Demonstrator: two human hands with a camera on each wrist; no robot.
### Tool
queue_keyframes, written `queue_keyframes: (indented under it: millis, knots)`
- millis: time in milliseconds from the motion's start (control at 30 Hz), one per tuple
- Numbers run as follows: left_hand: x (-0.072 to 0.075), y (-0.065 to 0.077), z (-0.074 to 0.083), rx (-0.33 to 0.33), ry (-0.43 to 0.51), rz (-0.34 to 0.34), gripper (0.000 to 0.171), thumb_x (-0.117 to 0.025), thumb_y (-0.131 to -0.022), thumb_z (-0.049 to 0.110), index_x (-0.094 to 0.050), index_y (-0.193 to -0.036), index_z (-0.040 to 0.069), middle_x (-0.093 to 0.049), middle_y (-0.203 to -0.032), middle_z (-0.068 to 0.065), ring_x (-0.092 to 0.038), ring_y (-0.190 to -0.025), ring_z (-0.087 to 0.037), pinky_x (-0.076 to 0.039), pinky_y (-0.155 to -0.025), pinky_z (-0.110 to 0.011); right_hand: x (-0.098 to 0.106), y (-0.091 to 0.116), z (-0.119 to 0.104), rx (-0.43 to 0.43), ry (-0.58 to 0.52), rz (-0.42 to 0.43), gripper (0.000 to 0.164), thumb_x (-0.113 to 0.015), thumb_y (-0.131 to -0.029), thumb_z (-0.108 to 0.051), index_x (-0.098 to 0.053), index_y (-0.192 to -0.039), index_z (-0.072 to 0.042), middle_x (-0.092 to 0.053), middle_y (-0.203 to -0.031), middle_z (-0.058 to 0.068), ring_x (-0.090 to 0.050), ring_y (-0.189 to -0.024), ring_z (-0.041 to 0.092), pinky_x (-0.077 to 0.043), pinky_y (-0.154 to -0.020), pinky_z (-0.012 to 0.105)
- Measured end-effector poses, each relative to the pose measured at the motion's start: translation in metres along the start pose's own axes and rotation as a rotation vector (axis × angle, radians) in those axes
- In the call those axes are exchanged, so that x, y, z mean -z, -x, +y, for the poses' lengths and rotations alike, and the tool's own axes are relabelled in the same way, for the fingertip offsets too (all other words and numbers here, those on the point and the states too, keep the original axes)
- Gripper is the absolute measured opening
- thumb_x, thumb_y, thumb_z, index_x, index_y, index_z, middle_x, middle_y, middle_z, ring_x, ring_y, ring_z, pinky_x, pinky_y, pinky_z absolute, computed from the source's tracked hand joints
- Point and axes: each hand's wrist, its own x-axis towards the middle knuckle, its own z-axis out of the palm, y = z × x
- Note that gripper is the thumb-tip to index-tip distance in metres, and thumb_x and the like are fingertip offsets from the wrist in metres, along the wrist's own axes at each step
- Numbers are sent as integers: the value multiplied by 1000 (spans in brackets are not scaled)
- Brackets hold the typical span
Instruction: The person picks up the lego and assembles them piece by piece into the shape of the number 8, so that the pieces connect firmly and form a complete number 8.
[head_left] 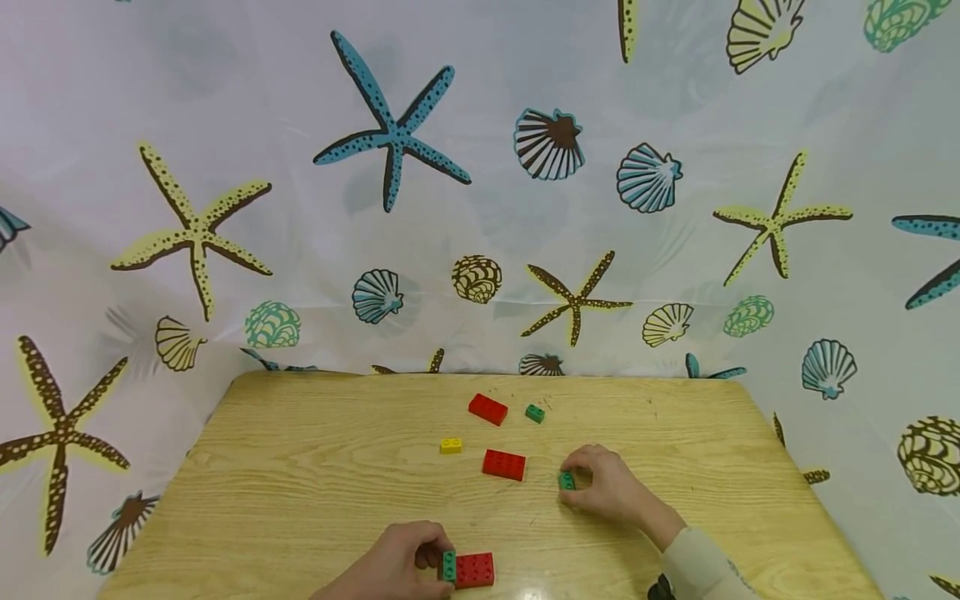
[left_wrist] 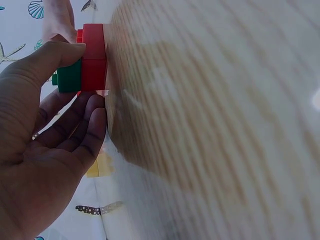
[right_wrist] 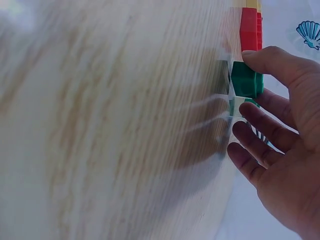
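Observation:
At the front of the table, my left hand (head_left: 401,560) pinches a small green brick (head_left: 449,566) between thumb and fingers. That brick sits on the left end of a red brick (head_left: 476,570), studs facing up; in the left wrist view the green brick (left_wrist: 69,77) stands against the red brick (left_wrist: 94,57) and the thumb overlaps both. Farther right, my right hand (head_left: 603,485) pinches another small green brick (head_left: 566,481) by its two ends. The right wrist view shows this green brick (right_wrist: 246,80) at the tabletop, with the other fingers spread loosely beside it.
Between the hands and farther back lie a red brick (head_left: 504,465), a small yellow brick (head_left: 451,446), another red brick (head_left: 488,409) and a small green brick (head_left: 535,413). They rest on the wooden table (head_left: 315,467). A shell-patterned curtain (head_left: 480,225) hangs behind and along both sides.

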Motion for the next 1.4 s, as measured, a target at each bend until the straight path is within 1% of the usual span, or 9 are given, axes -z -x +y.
queue_keyframes:
  millis: [133, 333, 600, 733, 833, 1000, 1133, 1267, 1400]
  knots:
    - [0, 0, 0, 8, 3, 0, 23, -87, -87, 22, -72, -104, 17, -69, -95, 6, -63, -84, -9, -51, -74, -21, 0, -1, -2, -2, -2, 0, 30, -85, -88, -26, -77, -112, -11, -73, -117, 2, -64, -113, 27, -53, -100, 52]
    - [0, 0, -1, -1, 7, -1, 23, -87, -87, 22, -72, -104, 17, -69, -95, 7, -63, -83, -8, -52, -73, -21, -1, -1, -4, -17, -14, -20, 30, -85, -89, -28, -78, -112, -10, -74, -116, 2, -64, -111, 25, -52, -99, 51]
    - [-1, 1, -2, -6, 0, 1, 23, -87, -86, 22, -72, -103, 18, -69, -94, 7, -62, -83, -6, -51, -74, -20, -2, 0, -12, -12, -16, -34, 32, -84, -89, -29, -78, -113, -9, -76, -114, 1, -65, -110, 24, -53, -98, 50]
    - [-1, 1, -1, 9, 7, -2, 23, -87, -87, 22, -72, -104, 18, -69, -95, 6, -62, -83, -8, -51, -73, -20, -3, 0, -16, -6, -27, -44, 31, -84, -89, -27, -78, -114, -8, -76, -113, 1, -65, -107, 22, -54, -95, 46]
    - [-1, 1, 0, 20, 13, -1, 23, -87, -87, 22, -72, -104, 18, -69, -95, 6, -62, -83, -9, -51, -73, -21, -3, 0, -20, 0, -35, -46, 29, -83, -90, -25, -78, -114, -9, -75, -112, -1, -64, -105, 20, -55, -93, 41]
    - [-1, 1, -1, 5, 8, 10, 23, -87, -86, 23, -72, -103, 19, -69, -94, 6, -61, -84, -10, -51, -74, -21, -4, 1, -29, 21, -37, -50, 27, -82, -91, -22, -78, -113, -9, -74, -110, -2, -64, -105, 20, -55, -93, 38]
    - [-1, 0, -2, -8, 11, 8, 23, -87, -87, 23, -72, -103, 19, -69, -95, 7, -62, -84, -8, -51, -74, -21, -5, 2, -37, 45, -50, -66, 27, -81, -92, -23, -78, -114, -8, -74, -110, -2, -65, -107, 22, -56, -95, 39]
    - [0, 1, -3, -32, 16, 5, 23, -87, -87, 23, -72, -103, 18, -69, -95, 7, -63, -84, -6, -52, -75, -20, -8, 4, -43, 72, -59, -70, 29, -82, -92, -25, -78, -115, -8, -74, -110, -2, -65, -107, 21, -56, -95, 42]
    - [0, 1, -3, -42, 8, 8, 23, -87, -87, 23, -72, -104, 18, -69, -95, 8, -63, -84, -5, -52, -74, -20, -10, 7, -48, 109, -66, -62, 29, -83, -91, -22, -78, -115, -6, -74, -108, -1, -66, -105, 22, -57, -94, 40]
